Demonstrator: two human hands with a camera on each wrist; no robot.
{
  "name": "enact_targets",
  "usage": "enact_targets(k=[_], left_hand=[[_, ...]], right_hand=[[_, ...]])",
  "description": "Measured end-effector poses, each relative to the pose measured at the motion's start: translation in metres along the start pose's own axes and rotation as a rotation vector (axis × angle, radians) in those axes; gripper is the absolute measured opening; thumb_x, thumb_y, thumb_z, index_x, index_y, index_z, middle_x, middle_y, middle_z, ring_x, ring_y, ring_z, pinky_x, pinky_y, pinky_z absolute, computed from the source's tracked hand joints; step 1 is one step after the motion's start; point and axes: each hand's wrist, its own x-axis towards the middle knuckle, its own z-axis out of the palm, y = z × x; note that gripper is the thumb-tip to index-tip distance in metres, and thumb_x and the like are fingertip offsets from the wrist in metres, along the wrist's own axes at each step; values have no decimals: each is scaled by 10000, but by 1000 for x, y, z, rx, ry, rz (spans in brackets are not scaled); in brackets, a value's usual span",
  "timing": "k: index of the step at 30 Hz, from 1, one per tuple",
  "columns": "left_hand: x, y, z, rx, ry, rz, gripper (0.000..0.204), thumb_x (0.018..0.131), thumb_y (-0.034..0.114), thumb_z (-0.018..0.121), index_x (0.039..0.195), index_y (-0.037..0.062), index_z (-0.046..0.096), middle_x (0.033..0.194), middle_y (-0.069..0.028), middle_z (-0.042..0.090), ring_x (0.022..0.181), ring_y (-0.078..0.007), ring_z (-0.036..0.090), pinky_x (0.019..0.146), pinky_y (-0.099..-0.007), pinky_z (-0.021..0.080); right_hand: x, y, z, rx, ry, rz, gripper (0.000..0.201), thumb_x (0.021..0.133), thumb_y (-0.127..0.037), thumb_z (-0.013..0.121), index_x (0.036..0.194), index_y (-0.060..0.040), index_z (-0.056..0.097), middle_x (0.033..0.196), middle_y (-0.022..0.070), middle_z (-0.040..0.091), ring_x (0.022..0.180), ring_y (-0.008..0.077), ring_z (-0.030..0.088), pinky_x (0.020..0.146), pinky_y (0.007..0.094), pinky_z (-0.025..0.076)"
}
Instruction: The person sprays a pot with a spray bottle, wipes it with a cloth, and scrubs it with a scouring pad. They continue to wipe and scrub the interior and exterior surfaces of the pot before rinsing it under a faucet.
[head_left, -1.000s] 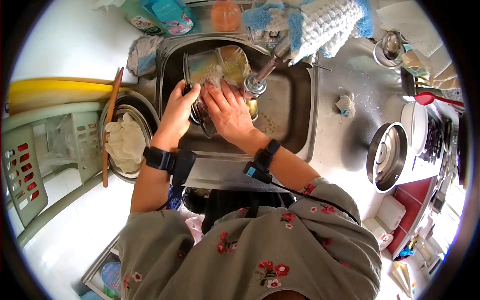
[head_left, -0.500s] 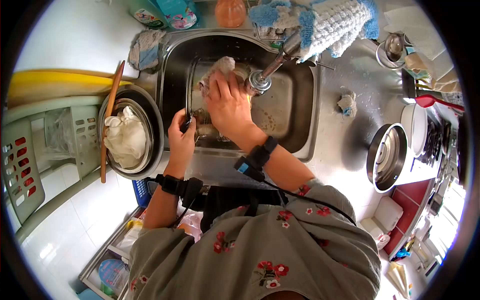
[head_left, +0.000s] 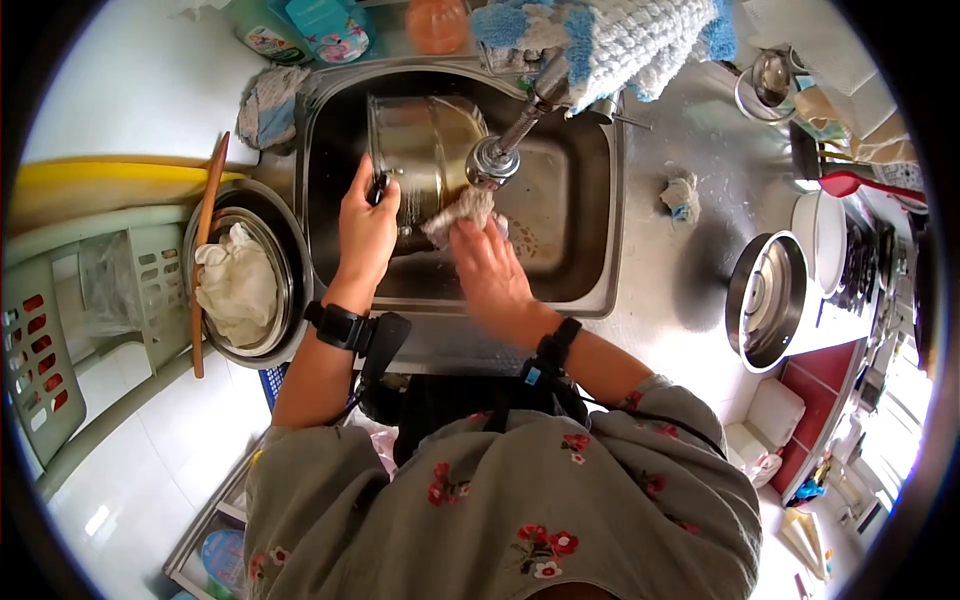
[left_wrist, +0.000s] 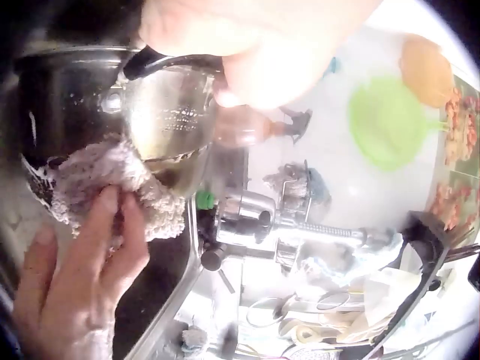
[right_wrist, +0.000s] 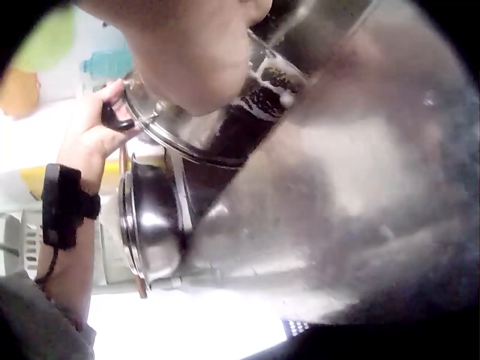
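A shiny metal pot lies tipped on its side in the sink, its wall wet with drops and suds. My left hand grips its black handle at the left. With bent fingers, my right hand holds a pale, nubby dishcloth against the near side of the pot. In the left wrist view the bunched cloth lies against the pot wall under my right fingertips. Foam shows on the metal in the right wrist view.
The faucet head hangs close over the pot's right end. Left of the sink, nested bowls hold a white cloth, with a wooden stick across them. A steel pan and small scrubber sit on the right counter.
My right hand and the dishcloth have moved from the pot's upper part toward me, onto its near side. The pot has turned, and more of its side wall shows. My left hand keeps the handle.
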Motion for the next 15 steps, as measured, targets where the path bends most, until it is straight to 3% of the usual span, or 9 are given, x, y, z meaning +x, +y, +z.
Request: enact_targets(k=[2, 5, 7, 8, 11, 12, 15], left_hand=[[2, 15, 4, -24, -25, -24, 490, 884, 43, 532, 1342, -21, 371, 1198, -85, 546, 956, -106, 504, 831, -208, 398], [4, 14, 11, -6, -14, 31, 492, 888, 37, 520, 1357, 24, 370, 1149, -47, 557, 844, -79, 485, 749, -206, 410], [0, 5, 14, 83, 25, 81, 484, 889, 39, 522, 1352, 37, 382, 1112, -29, 566, 767, -65, 474, 679, -202, 416], [-4, 7, 15, 0, 19, 0, 472, 889, 41, 527, 1343, 39, 397, 1078, -9, 566, 695, -46, 464, 591, -196, 404], [-2, 7, 13, -149, 5, -25, 477, 890, 46, 530, 1348, 44, 396, 1064, 4, 561, 647, -33, 447, 524, -192, 379], [-3, 11, 12, -161, 18, -56, 439, 886, 35, 530, 1314, 28, 430, 1038, 5, 560, 722, -54, 477, 620, -203, 413], [9, 9, 13, -162, 65, 32, 390, 881, 26, 535, 1265, 18, 464, 1035, -3, 568, 826, -79, 502, 747, -226, 418]], right_hand=[[21, 4, -7, 120, 90, 105, 555, 798, -117, 560, 1310, 1, 380, 1288, 195, 368, 1270, 419, 280, 1036, 490, 297], [53, 21, 7, 174, 293, 243, 470, 814, -108, 545, 1265, -33, 440, 1290, 197, 377, 1189, 402, 369, 968, 489, 344], [79, 47, 19, 401, 427, 204, 465, 811, -115, 550, 1255, -24, 446, 1292, 197, 386, 1160, 396, 388, 948, 484, 355], [85, 55, 24, 513, 494, 183, 463, 810, -119, 553, 1250, -20, 449, 1293, 197, 390, 1145, 393, 397, 937, 482, 360], [75, 39, 7, 297, 423, 135, 447, 812, -109, 534, 1241, -8, 454, 1299, 189, 400, 1125, 402, 410, 910, 464, 379], [65, 33, 3, 195, 287, 111, 479, 799, -116, 536, 1261, -22, 450, 1303, 172, 402, 1142, 394, 416, 896, 455, 390], [34, 3, 5, 111, 164, -23, 519, 787, -125, 542, 1290, -48, 441, 1306, 148, 405, 1181, 379, 402, 907, 440, 393]])
